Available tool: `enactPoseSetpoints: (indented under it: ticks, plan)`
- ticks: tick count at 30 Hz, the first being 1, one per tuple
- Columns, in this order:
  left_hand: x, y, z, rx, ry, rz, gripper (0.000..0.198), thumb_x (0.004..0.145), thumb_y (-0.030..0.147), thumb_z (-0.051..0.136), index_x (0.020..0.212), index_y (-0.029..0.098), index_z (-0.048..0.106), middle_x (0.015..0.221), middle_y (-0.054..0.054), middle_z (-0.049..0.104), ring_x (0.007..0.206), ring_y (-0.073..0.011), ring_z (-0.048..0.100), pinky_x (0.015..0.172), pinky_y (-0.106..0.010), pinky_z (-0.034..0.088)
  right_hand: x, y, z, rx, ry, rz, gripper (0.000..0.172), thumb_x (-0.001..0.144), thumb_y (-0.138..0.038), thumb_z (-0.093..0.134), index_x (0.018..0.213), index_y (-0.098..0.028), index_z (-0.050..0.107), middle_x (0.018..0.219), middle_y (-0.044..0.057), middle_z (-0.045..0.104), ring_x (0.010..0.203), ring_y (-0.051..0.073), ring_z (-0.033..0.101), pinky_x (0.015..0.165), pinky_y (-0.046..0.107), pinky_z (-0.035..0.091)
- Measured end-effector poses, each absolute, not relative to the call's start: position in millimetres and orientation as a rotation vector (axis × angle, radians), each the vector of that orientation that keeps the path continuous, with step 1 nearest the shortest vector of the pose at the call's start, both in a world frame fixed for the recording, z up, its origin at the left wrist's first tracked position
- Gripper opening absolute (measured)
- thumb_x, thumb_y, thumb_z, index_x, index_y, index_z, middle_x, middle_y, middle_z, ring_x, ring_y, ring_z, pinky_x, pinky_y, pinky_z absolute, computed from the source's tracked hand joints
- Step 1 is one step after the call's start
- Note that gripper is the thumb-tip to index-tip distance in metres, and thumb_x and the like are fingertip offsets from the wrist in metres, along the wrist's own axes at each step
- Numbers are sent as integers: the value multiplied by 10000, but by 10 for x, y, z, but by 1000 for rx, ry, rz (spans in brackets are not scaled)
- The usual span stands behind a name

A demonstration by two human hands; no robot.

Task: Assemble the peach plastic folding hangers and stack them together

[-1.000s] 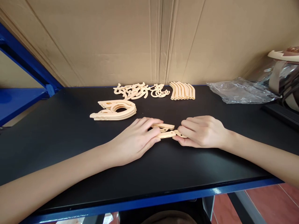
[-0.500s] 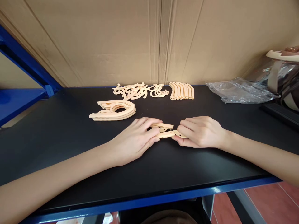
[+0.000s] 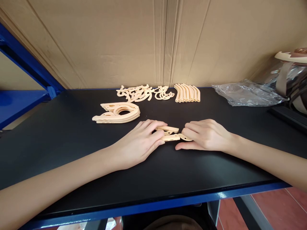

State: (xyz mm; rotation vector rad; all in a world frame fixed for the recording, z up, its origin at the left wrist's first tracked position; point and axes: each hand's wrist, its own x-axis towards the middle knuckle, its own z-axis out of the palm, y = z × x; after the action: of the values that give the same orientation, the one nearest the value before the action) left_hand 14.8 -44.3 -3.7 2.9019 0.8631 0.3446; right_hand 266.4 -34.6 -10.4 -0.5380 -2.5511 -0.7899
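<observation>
On the black table top (image 3: 72, 153) my left hand (image 3: 139, 143) and my right hand (image 3: 206, 135) meet over a small cream plastic hanger part (image 3: 171, 137). The left fingers curl round its left end and a second cream piece (image 3: 169, 129) just behind it. Fingers of the right hand press down on the part's right end, while that thumb lies stretched flat on the table below it.
A stack of cream hanger pieces (image 3: 117, 113) lies behind my left hand. Further back are a heap of cream hooks (image 3: 144, 92) and a row of curved cream arms (image 3: 188, 93). A crumpled clear plastic bag (image 3: 247, 94) sits at the right; cardboard lines the back.
My right thumb has come out from under the part and now lies flat on the table. The left hand and the pieces have stayed in place.
</observation>
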Motion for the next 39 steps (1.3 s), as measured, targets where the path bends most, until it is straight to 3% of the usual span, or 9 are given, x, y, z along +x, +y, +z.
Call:
enactPoseSetpoints:
  ticks: [10, 15, 21, 25, 27, 29, 32, 35, 39]
  plan:
    - [148, -445, -24, 2870, 845, 354, 295, 1018, 269, 324, 1076, 165, 594, 1309, -109, 509, 1166, -245, 458, 991, -416, 383, 2652, -349, -84, -512, -2561, -772, 462, 943, -525, 456, 631, -185, 487, 510, -44, 430, 440, 94, 372, 430, 268, 222]
    - [125, -448, -23, 2747, 880, 418, 247, 1000, 342, 380, 1033, 200, 579, 1364, -86, 469, 1223, -231, 459, 1028, -382, 386, 2671, -361, 16, -524, -2630, -581, 449, 966, -486, 430, 640, -185, 502, 536, -38, 445, 461, 96, 367, 458, 255, 255]
    - [128, -448, -32, 2599, 1101, 471, 309, 1013, 329, 315, 1197, 237, 545, 1394, -56, 445, 1297, -214, 420, 1083, -384, 353, 2727, -338, 94, -667, -2713, -394, 368, 965, -416, 452, 713, -180, 576, 602, -24, 494, 521, 114, 394, 518, 271, 304]
    - [134, -430, -32, 2556, 1149, 506, 330, 996, 281, 323, 1238, 239, 543, 1396, -47, 438, 1265, -219, 449, 1080, -395, 377, 2760, -275, 105, -759, -2739, -324, 256, 936, -280, 465, 756, -169, 608, 689, 12, 575, 629, 143, 477, 639, 296, 392]
    - [135, -423, -32, 2522, 1165, 519, 329, 979, 281, 355, 1241, 242, 549, 1397, -52, 432, 1234, -233, 475, 1016, -395, 453, 2766, -253, 110, -766, -2730, -288, 204, 911, -243, 479, 794, -161, 624, 820, 49, 626, 751, 169, 536, 748, 324, 433]
    - [138, -421, -32, 2456, 1171, 522, 329, 957, 304, 398, 1243, 248, 551, 1405, -62, 416, 1198, -247, 501, 853, -352, 556, 2770, -244, 116, -768, -2720, -269, 171, 893, -225, 494, 844, -156, 642, 1002, 91, 636, 905, 208, 561, 854, 367, 441]
    - [146, -426, -32, 2375, 1159, 541, 336, 934, 361, 445, 1230, 249, 559, 1399, -80, 406, 1189, -263, 510, 679, -295, 594, 2782, -244, 120, -777, -2723, -226, 165, 893, -193, 496, 909, -172, 659, 1191, 118, 578, 1068, 250, 536, 933, 416, 431]
    - [152, -431, -32, 2448, 1168, 575, 344, 921, 410, 481, 1210, 246, 568, 1381, -90, 434, 1220, -290, 496, 851, -407, 569, 2802, -245, 110, -779, -2736, -125, 196, 900, -137, 480, 953, -210, 654, 1262, 100, 536, 1119, 244, 519, 926, 411, 447]
    - [149, -436, -33, 2543, 1238, 526, 448, 893, 519, 518, 1228, 223, 551, 1402, -102, 434, 1250, -320, 461, 1030, -533, 426, 2799, -261, 102, -772, -2745, 80, 216, 909, -90, 454, 904, -222, 624, 1209, 63, 559, 1076, 203, 546, 891, 364, 457]
